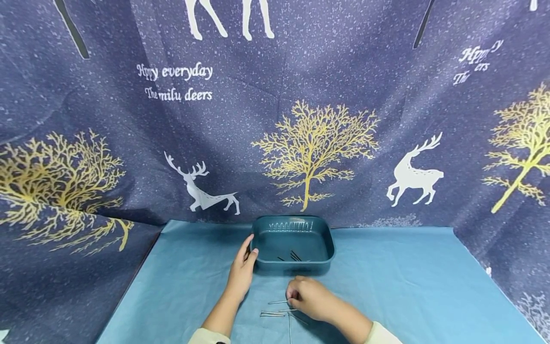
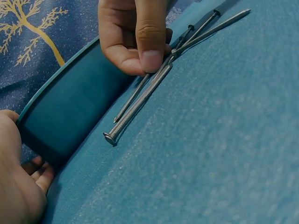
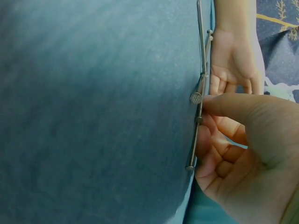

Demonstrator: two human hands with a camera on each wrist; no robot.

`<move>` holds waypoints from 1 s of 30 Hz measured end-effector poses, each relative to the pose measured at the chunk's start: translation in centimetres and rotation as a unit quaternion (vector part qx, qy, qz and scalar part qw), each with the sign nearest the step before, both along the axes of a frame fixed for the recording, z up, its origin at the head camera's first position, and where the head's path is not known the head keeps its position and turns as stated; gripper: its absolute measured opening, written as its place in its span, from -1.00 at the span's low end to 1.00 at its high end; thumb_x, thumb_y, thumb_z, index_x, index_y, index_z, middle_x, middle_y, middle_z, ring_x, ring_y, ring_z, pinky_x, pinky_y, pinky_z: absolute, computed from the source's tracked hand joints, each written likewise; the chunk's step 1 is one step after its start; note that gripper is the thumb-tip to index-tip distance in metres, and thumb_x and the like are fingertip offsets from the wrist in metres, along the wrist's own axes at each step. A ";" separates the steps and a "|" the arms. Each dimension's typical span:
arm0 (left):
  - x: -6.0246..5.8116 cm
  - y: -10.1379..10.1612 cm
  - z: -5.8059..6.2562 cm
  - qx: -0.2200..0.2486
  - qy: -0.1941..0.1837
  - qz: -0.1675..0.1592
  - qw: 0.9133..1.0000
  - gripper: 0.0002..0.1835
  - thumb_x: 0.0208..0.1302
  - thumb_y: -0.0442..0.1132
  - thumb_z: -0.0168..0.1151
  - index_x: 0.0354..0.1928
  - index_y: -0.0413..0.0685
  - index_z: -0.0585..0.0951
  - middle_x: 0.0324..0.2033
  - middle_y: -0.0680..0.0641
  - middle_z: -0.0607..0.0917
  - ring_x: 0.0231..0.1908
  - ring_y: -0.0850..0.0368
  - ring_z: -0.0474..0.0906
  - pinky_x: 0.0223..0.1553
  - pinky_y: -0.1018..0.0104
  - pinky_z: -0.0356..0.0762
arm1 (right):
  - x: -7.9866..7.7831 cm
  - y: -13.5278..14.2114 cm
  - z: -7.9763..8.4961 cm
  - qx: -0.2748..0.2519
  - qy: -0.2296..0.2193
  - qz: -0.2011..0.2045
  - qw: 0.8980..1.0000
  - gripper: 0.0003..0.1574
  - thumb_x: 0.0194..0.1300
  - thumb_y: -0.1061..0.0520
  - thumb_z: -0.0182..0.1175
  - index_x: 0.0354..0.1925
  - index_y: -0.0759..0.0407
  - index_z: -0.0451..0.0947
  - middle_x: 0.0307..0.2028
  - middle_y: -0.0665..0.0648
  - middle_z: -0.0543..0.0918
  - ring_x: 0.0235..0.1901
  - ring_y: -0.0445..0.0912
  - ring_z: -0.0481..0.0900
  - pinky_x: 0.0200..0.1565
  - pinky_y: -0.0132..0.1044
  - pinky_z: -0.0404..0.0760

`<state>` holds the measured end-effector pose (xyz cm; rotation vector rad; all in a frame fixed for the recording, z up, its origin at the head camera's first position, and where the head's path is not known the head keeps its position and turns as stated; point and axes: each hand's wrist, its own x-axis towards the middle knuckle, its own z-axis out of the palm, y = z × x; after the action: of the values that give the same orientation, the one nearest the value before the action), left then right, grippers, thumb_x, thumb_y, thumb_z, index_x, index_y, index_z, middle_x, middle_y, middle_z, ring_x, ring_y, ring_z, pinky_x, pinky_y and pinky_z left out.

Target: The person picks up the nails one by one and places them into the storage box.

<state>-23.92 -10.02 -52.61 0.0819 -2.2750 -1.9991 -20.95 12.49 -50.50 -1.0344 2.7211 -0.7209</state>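
A deep teal tray [image 1: 293, 262] stands at the back of the cloth, with several dark nails [image 1: 295, 256] lying inside it. My left hand [image 1: 242, 272] holds the tray's left side at its near corner; the left wrist view shows fingers [image 2: 45, 177] low against the tray's outer wall [image 2: 74, 102]. In front of the tray, my right hand [image 1: 312, 298] pinches a nail [image 1: 277, 302] between thumb and fingers, just over the cloth. Loose silver nails [image 1: 272, 314] lie beside and below it, some crossing each other. The right thumb [image 2: 150, 37] partly hides the pinched nail.
A light blue cloth [image 1: 412, 282] covers the table. Behind it hangs a dark blue curtain [image 1: 240, 129] printed with deer and yellow trees, close to the tray's back wall. One nail [image 1: 290, 329] points toward the table's near side.
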 end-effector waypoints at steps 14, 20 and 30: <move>-0.6 -0.1 -1.1 -0.005 -0.001 0.003 1.000 -0.45 0.58 -0.10 0.02 0.54 0.35 0.26 0.57 -0.22 0.13 0.53 -0.27 0.13 0.44 -0.27 0.24 | 0.1 0.0 0.4 -0.017 -0.001 0.002 1.000 -0.83 0.30 0.21 0.32 -0.40 -0.04 0.59 -0.45 -0.23 0.46 -0.41 -0.43 0.34 -0.33 -0.51 0.46; -0.8 0.0 -1.3 -0.011 -0.009 0.004 1.000 -0.44 0.59 -0.16 0.00 0.55 0.22 0.25 0.57 -0.27 0.12 0.52 -0.32 0.11 0.44 -0.30 0.22 | 0.1 0.1 0.6 -0.036 -0.003 -0.002 0.999 -0.82 0.32 0.22 0.31 -0.41 -0.02 0.58 -0.45 -0.21 0.47 -0.41 -0.43 0.34 -0.34 -0.52 0.46; -0.8 -0.1 -1.4 -0.011 -0.004 0.004 1.000 -0.46 0.59 -0.09 0.01 0.53 0.35 0.26 0.58 -0.19 0.12 0.53 -0.27 0.12 0.45 -0.26 0.23 | 0.1 0.2 0.8 -0.060 0.006 -0.013 0.998 -0.82 0.33 0.20 0.31 -0.39 -0.04 0.57 -0.41 -0.19 0.51 -0.40 -0.42 0.38 -0.33 -0.50 0.49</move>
<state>-24.68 -10.12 -54.00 0.0960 -2.2978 -1.9718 -20.87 12.66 -49.70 -1.0332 2.7356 -0.8944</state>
